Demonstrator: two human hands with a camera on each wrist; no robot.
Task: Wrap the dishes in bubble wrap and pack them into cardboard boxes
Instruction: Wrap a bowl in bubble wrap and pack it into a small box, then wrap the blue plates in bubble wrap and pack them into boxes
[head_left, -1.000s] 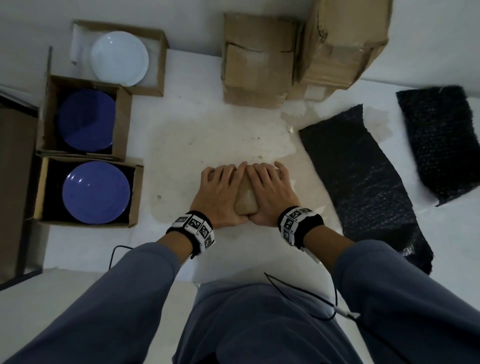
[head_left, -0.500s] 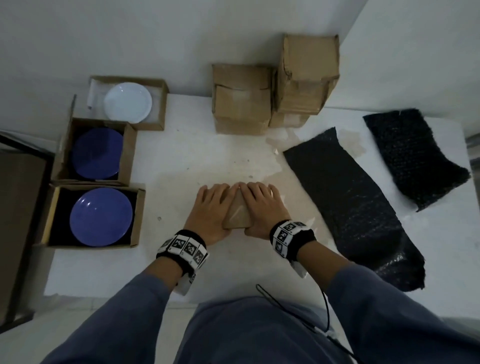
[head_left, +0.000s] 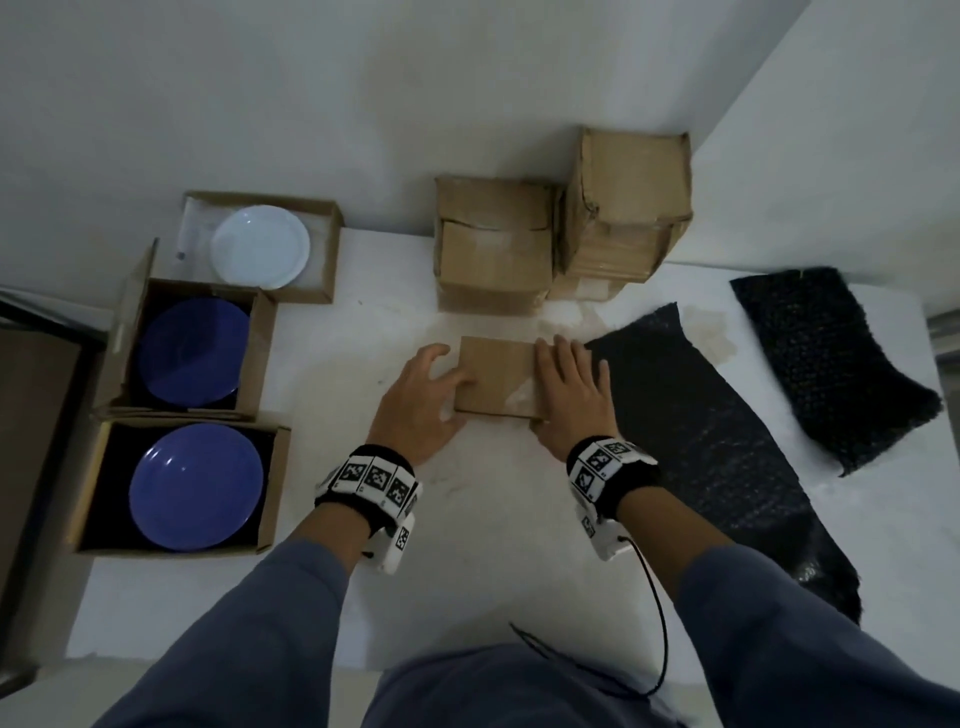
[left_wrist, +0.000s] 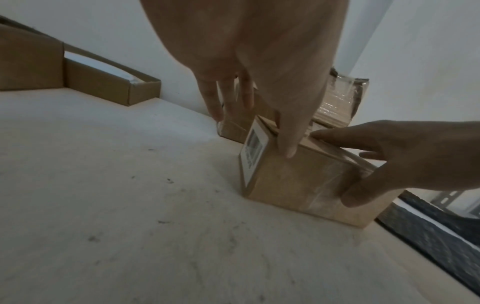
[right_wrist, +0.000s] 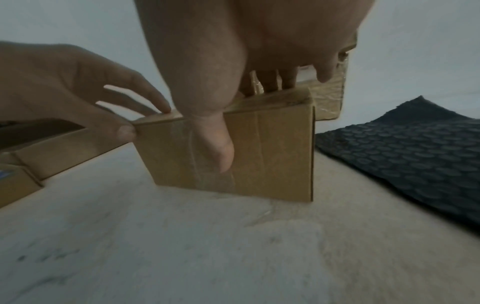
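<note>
Cardboard box (head_left: 496, 376) now uncovered on top; left hand (head_left: 418, 402), right hand (head_left: 571, 397) slid apart, grasping its sides.

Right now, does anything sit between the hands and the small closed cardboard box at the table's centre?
Nothing visible: the left hand and right hand already touch the small closed cardboard box on opposite sides, fingers over its top edge.

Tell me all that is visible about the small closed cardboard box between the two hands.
The small cardboard box is plain brown, closed, with clear tape across its near side and a white printed label on its left side. It stands flat on the white table, in front of two bigger cartons. The left hand grips its left edge, and the right hand grips its right edge, thumb on the near side.
</note>
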